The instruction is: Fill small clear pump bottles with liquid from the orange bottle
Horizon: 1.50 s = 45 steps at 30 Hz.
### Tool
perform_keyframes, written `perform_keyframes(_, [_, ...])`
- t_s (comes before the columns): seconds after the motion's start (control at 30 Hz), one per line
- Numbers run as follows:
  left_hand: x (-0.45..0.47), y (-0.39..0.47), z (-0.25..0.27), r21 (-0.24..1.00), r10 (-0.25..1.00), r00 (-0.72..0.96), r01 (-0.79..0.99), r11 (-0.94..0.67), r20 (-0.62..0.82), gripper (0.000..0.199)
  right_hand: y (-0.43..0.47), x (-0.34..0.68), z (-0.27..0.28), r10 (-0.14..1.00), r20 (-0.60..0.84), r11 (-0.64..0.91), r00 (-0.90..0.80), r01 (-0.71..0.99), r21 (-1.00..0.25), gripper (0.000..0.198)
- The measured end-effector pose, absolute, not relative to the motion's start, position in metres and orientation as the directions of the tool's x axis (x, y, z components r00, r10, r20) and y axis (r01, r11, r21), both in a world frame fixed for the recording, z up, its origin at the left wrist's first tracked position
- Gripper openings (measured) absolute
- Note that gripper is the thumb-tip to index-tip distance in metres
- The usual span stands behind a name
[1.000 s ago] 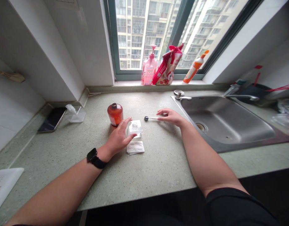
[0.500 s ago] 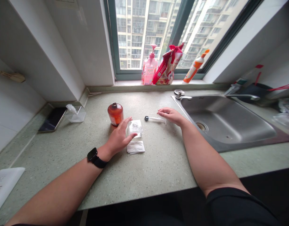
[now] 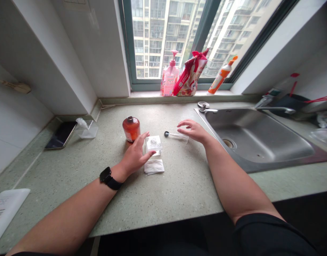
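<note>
My left hand (image 3: 135, 153) curves around a small clear square bottle (image 3: 153, 144), thumb at its front and fingers at its back left corner. The bottle stands upright and has a round opening on top. Just behind that hand is a brown bottle (image 3: 131, 129) with its neck uncovered. A folded white tissue (image 3: 154, 166) lies in front of the clear bottle. My right hand (image 3: 194, 131) is open and holds nothing, its thumb and fingers apart. Beside its fingertips lies a thin, whitish see-through piece (image 3: 178, 135) with a round black end (image 3: 166, 134).
To the right is a steel sink (image 3: 259, 138) with a faucet (image 3: 277, 109). At the left lie a phone (image 3: 60, 135) and a clear box with a white nozzle (image 3: 88, 129). A pump bottle (image 3: 169, 80), a red bag (image 3: 191, 74) and an orange-white bottle (image 3: 222, 76) line the windowsill.
My right hand's fingers have spread apart and lifted slightly. My left hand keeps its place at the clear bottle. The view has shifted a little.
</note>
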<state>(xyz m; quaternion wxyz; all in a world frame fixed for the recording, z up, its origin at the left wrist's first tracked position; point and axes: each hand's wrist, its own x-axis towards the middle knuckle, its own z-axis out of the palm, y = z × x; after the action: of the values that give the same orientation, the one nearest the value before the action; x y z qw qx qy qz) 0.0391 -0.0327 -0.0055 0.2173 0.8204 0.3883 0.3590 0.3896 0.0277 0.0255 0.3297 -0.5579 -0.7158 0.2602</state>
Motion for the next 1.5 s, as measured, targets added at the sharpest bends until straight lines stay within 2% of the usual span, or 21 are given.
perform_keyframes(0.07, [0.039,-0.033,-0.005,0.629,0.792,0.429,0.484,-0.608,0.435,0.078,0.022,0.377,0.032,0.947,0.272,0.320,-0.172,0.586,-0.745,0.037])
perform_keyframes(0.13, [0.040,-0.034,-0.003,0.622,0.787,0.414,0.484,-0.616,0.457,0.081,0.015,0.363,0.037,0.926,0.291,0.376,-0.241,0.518,-0.768,0.044])
perform_keyframes(0.3, [0.034,-0.035,0.005,0.563,0.723,0.379,0.455,-0.689,0.578,0.074,-0.004,0.327,0.028,0.861,0.171,0.394,-0.479,0.414,-0.821,0.090])
perform_keyframes(0.4, [0.022,-0.030,0.012,0.471,0.649,0.290,0.493,-0.731,0.703,0.062,-0.010,0.312,0.017,0.857,0.067,0.349,-0.511,0.478,-0.806,0.103])
perform_keyframes(0.5, [0.009,-0.016,0.013,0.458,0.623,0.104,0.587,-0.667,0.775,0.059,-0.011,0.301,0.013,0.860,-0.020,0.316,-0.509,0.564,-0.763,0.088])
perform_keyframes(0.6, [0.003,0.001,0.002,0.597,0.707,-0.049,0.579,-0.555,0.705,0.074,-0.011,0.293,0.013,0.878,-0.046,0.296,-0.476,0.617,-0.729,0.069])
perform_keyframes(0.7, [0.002,0.015,-0.014,0.731,0.839,-0.040,0.514,-0.448,0.542,0.093,-0.010,0.289,0.014,0.888,-0.057,0.278,-0.456,0.631,-0.724,0.060])
perform_keyframes(0.77, [0.003,0.020,-0.022,0.795,0.891,-0.013,0.457,-0.399,0.455,0.098,-0.011,0.289,0.014,0.890,-0.054,0.274,-0.453,0.625,-0.731,0.056])
perform_keyframes(0.93, [0.004,0.021,-0.024,0.865,0.924,-0.008,0.353,-0.356,0.383,0.085,-0.008,0.292,0.014,0.884,-0.013,0.234,-0.467,0.468,-0.852,0.049])
perform_keyframes(1.03, [0.005,0.019,-0.020,0.869,0.926,-0.015,0.352,-0.348,0.377,0.075,-0.006,0.294,0.011,0.895,0.040,0.188,-0.444,0.296,-0.937,0.053])
perform_keyframes(1.13, [0.006,0.018,-0.018,0.861,0.923,0.000,0.361,-0.359,0.384,0.072,-0.004,0.296,0.010,0.930,0.115,0.200,-0.349,0.218,-0.955,0.061])
perform_keyframes(1.33, [0.008,0.010,-0.014,0.776,0.870,0.099,0.411,-0.479,0.484,0.073,0.003,0.304,0.010,0.944,0.304,0.324,-0.126,0.205,-0.924,0.068])
perform_keyframes(1.5, [0.011,-0.001,-0.003,0.668,0.792,0.207,0.440,-0.600,0.575,0.069,0.005,0.309,0.011,0.866,0.499,0.462,0.018,0.351,-0.814,0.070])
